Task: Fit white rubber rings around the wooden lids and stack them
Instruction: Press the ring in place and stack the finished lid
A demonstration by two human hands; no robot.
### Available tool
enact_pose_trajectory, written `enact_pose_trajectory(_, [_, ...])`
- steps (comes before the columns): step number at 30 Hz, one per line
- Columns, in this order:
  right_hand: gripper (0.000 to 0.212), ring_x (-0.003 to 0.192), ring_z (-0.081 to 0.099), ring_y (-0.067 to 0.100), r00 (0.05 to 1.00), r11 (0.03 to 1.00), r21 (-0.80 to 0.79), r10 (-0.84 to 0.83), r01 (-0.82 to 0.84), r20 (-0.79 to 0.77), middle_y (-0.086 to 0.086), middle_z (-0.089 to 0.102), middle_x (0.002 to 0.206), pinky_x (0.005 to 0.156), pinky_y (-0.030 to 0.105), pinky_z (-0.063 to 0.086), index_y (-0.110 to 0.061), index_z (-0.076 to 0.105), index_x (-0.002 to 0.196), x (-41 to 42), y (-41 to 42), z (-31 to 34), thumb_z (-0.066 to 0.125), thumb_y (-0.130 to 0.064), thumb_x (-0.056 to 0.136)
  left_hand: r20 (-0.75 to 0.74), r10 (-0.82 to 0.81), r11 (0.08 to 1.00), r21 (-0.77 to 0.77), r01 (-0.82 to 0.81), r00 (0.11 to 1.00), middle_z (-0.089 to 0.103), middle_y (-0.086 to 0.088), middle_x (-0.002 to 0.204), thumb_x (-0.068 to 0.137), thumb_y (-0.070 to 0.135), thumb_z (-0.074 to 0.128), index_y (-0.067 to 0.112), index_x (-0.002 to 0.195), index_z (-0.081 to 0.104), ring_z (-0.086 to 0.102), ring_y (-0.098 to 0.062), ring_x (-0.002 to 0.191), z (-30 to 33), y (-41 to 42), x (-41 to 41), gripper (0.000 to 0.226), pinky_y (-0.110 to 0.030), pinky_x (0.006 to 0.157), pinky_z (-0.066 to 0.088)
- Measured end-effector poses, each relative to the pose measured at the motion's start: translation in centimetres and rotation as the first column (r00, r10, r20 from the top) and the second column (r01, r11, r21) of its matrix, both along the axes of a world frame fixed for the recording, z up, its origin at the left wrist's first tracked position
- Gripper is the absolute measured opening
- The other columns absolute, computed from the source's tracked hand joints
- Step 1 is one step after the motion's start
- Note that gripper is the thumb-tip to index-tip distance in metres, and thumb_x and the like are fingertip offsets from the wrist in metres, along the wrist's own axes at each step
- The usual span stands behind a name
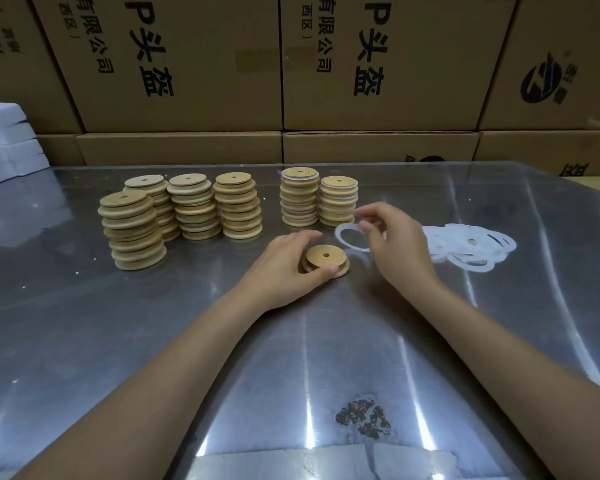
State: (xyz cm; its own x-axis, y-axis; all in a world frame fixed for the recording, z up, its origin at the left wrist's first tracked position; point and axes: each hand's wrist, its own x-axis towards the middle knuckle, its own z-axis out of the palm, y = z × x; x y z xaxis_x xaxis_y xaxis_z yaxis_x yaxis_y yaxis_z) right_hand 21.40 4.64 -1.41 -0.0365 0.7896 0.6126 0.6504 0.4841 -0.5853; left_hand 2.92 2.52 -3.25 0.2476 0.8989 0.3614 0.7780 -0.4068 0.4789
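A round wooden lid with a centre hole (326,259) is lying on the shiny metal tabletop (153,323), the left hand (284,268) gripping its rim with curled fingers. Just beside it, the right hand (392,240) is pinching a white rubber ring (343,237). A heap of white rings (471,245) is lying to the right; ringed stacks (317,200) and bare stacks (184,213) are standing behind.

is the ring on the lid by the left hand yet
Not on: the round wooden lid shows bare wood, and the right hand pinches the white rubber ring beside it.

Left hand (286,268) grips a round wooden lid with centre hole (326,259) flat on the scratched metal table (153,323). Right hand (394,242) pinches a white rubber ring (343,237) beside it. Two ringed lid stacks (317,200) stand behind.
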Motion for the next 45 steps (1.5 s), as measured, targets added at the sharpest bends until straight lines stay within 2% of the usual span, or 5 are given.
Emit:
enact_pose_trajectory(11, [0.017,0.083,0.051,0.008,0.914,0.965,-0.083,0.262,-0.249,0.309,-0.024,0.057,0.077,0.075,0.034,0.048,-0.034,0.060,0.101,-2.5,-1.8,-0.2,0.059,-0.031,0.085,0.109,-0.031,0.997,-0.061,0.037,0.994,0.058,0.001,0.130,0.080,0.035,0.067,0.020,0.139,0.038,0.052,-0.017,0.122,0.1,0.0,-0.1,0.067,-0.035,0.096,0.045])
enact_pose_trajectory(18, [0.033,0.111,0.051,0.014,0.974,0.964,-0.249,0.142,-0.095,0.178,-0.009,0.059,0.118,0.090,0.035,0.044,-0.023,0.058,0.119,-1.7,-0.7,-0.5,0.055,-0.040,0.091,0.144,-0.037,0.999,-0.001,0.038,0.989,0.062,0.008,0.119,0.073,0.048,0.075,0.019,0.141,0.037,0.056,-0.010,0.113,0.3,-0.3,0.1,0.083,-0.033,0.094,0.047])
enact_pose_trajectory(26, [0.014,0.091,0.062,0.011,0.975,0.924,-0.319,0.182,-0.213,-0.127,-0.006,0.069,0.095,0.082,0.031,0.049,-0.022,0.068,0.096,-1.0,-0.3,-0.6,0.059,-0.033,0.091,0.053,-0.095,0.981,0.175,0.084,0.994,0.052,0.009,0.129,0.068,0.044,0.080,0.024,0.139,0.040,0.049,-0.004,0.115,0.7,-0.8,0.2,0.085,-0.019,0.094,0.040])
enact_pose_trajectory(33, [0.008,0.079,0.058,0.000,0.961,0.966,-0.126,0.201,-0.226,-0.189,-0.018,0.064,0.084,0.072,0.023,0.044,-0.026,0.067,0.096,-1.2,-0.5,-0.3,0.063,-0.025,0.090,0.480,-0.033,0.998,0.055,0.008,0.877,0.067,0.002,0.100,0.075,0.021,0.080,0.018,0.099,0.059,0.066,-0.011,0.089,1.5,-1.1,0.5,0.032,-0.025,0.080,0.054])
enact_pose_trajectory(45, [0.007,0.083,0.068,0.009,0.920,0.963,-0.085,0.214,-0.254,-0.328,-0.005,0.072,0.082,0.079,0.035,0.055,-0.023,0.066,0.081,-1.4,-1.2,-0.2,0.069,-0.018,0.085,0.669,0.061,0.998,-0.029,-0.055,0.741,0.072,0.002,0.079,0.077,0.013,0.077,0.013,0.085,0.074,0.064,0.004,0.069,1.7,-1.2,0.2,0.009,-0.010,0.064,0.048])
